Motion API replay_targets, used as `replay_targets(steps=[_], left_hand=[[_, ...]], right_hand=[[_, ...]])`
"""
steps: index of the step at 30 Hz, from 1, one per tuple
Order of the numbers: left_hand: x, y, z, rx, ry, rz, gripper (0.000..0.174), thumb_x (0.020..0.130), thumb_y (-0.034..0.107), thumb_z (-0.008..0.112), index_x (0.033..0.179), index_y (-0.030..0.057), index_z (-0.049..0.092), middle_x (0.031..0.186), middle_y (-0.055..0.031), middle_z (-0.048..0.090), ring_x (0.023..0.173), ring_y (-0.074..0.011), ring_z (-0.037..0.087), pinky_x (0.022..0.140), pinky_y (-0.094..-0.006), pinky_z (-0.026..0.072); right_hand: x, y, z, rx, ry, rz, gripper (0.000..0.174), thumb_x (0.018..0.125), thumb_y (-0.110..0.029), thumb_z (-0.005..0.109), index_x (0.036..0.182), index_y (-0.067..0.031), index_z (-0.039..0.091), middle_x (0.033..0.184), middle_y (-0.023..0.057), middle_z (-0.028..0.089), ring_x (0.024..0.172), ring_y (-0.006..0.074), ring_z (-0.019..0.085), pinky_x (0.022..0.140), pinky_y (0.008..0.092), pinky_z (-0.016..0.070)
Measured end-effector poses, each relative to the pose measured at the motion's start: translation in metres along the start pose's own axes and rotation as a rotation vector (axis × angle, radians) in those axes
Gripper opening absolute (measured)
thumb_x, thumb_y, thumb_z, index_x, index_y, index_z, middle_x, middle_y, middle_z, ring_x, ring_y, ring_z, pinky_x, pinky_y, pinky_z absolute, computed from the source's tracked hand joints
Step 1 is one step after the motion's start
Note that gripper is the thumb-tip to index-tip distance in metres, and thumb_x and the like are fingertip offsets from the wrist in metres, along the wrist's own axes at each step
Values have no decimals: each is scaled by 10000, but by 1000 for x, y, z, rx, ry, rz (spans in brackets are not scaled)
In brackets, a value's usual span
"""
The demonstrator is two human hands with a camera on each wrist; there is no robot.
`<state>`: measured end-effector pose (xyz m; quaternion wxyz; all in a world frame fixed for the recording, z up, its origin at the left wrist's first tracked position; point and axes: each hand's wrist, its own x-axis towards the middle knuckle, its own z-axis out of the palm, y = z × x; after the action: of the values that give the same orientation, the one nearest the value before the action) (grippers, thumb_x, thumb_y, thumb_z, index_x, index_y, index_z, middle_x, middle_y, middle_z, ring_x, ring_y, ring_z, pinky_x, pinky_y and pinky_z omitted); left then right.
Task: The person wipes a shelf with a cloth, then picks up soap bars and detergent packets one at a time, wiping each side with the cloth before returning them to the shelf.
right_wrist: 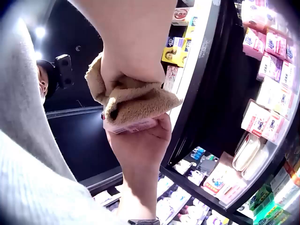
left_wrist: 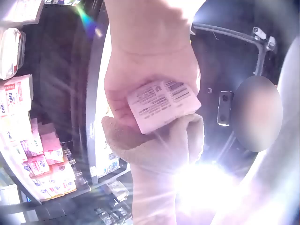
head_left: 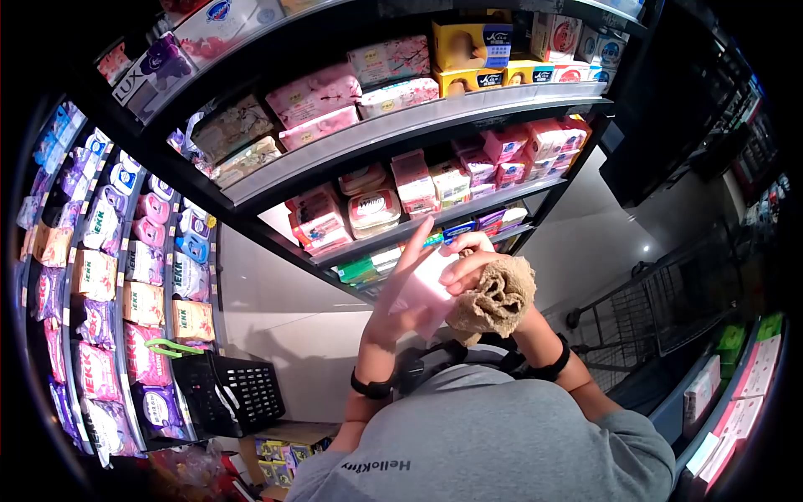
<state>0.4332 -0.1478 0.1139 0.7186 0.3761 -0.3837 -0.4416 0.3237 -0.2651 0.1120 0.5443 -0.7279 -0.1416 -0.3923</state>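
In the head view my left hand (head_left: pixel 400 294) holds a small pink box (head_left: pixel 425 286) up in front of the shelves. My right hand (head_left: pixel 468 263) grips a crumpled tan cloth (head_left: pixel 495 299) and presses it against the box. The left wrist view shows the box's printed white label (left_wrist: pixel 161 105) under my left hand (left_wrist: pixel 140 70), with the cloth (left_wrist: pixel 154 145) against its lower edge. Seen from the right wrist, my right hand (right_wrist: pixel 131 61) holds the cloth (right_wrist: pixel 131 101) draped over the box (right_wrist: pixel 129 125), and my left hand (right_wrist: pixel 140 145) supports it from below.
Dark shelves (head_left: pixel 418 125) of boxed soaps stand straight ahead. Tissue packs (head_left: pixel 109 276) fill the rack on the left. A black basket (head_left: pixel 238 393) sits low on the left, and a wire shopping cart (head_left: pixel 661 309) stands on the right.
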Motion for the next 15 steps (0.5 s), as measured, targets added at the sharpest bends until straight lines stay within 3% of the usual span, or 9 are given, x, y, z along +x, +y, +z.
replay_targets(steps=[1, 2, 7, 10, 15], left_hand=[[0, -2, -1, -10, -5, 16, 1129, 579, 473, 701, 1369, -45, 82, 1189, -121, 459, 1113, -189, 464, 952, -269, 322], [-1, -4, -5, -118, -100, 47, 1018, 647, 292, 688, 1382, -20, 56, 1238, -120, 399, 1125, -173, 393, 945, -286, 281], [0, -8, -3, -115, -43, 58, 1078, 587, 378, 695, 1378, -24, 83, 1181, -101, 446, 1071, -158, 442, 892, -264, 342], [-2, -8, -4, -293, -73, 64, 1095, 582, 354, 690, 1361, -39, 29, 1231, -217, 422, 1116, -309, 473, 991, -398, 344], [-3, -7, -1, -322, -55, 140, 1086, 581, 365, 691, 1363, -30, 50, 1204, -225, 447, 1104, -315, 487, 977, -415, 360]], right_hand=[[0, 0, 0, -1, -4, -23, 218, 670, -176, 702, 857, -76, 649, 979, 18, 606, 1063, 223, 417, 931, 355, 351], [-2, 5, -1, -38, -3, -48, 193, 676, -183, 700, 836, -83, 656, 972, 7, 606, 1056, 223, 419, 928, 352, 351], [-1, 7, 3, -72, 42, -59, 150, 687, -170, 700, 800, -87, 648, 931, 12, 546, 1021, 216, 423, 892, 338, 362], [-1, 5, 4, -68, 104, 16, 130, 692, -162, 695, 772, -81, 632, 937, 27, 489, 989, 210, 424, 874, 328, 363], [-5, 20, 6, 139, 96, 14, 160, 704, -155, 685, 779, -40, 603, 1005, 62, 438, 979, 205, 416, 861, 318, 354]])
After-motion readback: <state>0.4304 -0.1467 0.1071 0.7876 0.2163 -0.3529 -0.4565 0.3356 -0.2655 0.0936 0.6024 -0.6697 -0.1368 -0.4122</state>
